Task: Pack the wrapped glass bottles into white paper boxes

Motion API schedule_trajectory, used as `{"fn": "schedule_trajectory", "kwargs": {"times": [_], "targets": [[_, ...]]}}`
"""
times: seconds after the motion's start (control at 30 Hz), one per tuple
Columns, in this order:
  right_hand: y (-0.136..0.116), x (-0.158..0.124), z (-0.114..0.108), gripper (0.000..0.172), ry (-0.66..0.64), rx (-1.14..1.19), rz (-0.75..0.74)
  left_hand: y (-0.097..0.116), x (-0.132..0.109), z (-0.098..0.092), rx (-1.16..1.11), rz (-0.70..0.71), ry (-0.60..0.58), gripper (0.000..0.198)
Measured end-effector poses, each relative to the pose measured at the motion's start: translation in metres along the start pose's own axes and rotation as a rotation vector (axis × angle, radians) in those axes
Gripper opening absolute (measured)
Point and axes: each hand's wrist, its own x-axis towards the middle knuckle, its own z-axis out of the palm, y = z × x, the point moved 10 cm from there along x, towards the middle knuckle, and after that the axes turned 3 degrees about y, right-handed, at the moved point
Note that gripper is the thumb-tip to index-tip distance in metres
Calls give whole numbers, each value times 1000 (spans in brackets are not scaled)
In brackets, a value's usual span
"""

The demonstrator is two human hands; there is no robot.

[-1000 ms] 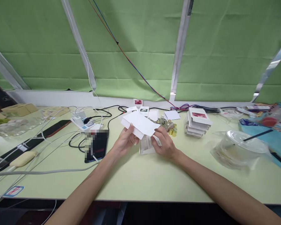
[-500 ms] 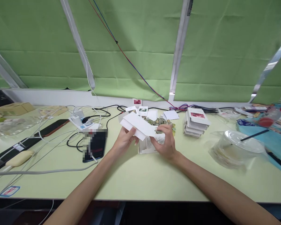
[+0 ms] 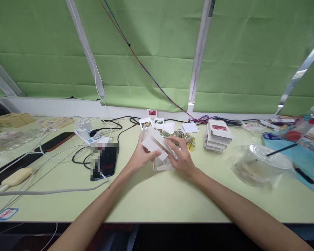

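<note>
A small white cardboard box [image 3: 154, 141], its flaps standing open, is held up between my two hands above the table. On its left side my left hand [image 3: 140, 153] grips it, the thumb lying over a flap. From the right, my right hand [image 3: 182, 158] closes its fingers on the box's edge. Below them lies another printed whitish box [image 3: 161, 165], partly covered by my hands. Just behind is a heap of small shiny greenish and gold pieces [image 3: 179, 133], half hidden. Picture cards [image 3: 146, 123] and blank white pieces [image 3: 189, 127] lie beyond it.
A stack of white boxes [image 3: 217, 134] stands to the right, beside a bagged clear lidded container [image 3: 264, 165] with a black straw. To the left are a phone [image 3: 108, 160], a power strip [image 3: 90, 137] and loose white cables. A bottle [image 3: 307, 122] stands far right.
The flat white card shape has turned and opened into a box with raised flaps. My right hand has moved from beside the small pieces onto the box's right edge.
</note>
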Motion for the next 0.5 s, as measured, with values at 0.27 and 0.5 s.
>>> {"fn": "schedule_trajectory", "kwargs": {"times": [0.27, 0.5], "targets": [[0, -1, 9, 63, -105, 65, -9, -3, 1, -2, -32, -5, 0, 80], [-6, -2, 14, 68, -147, 113, -54, -1, -1, -2, -63, 22, -6, 79]]}}
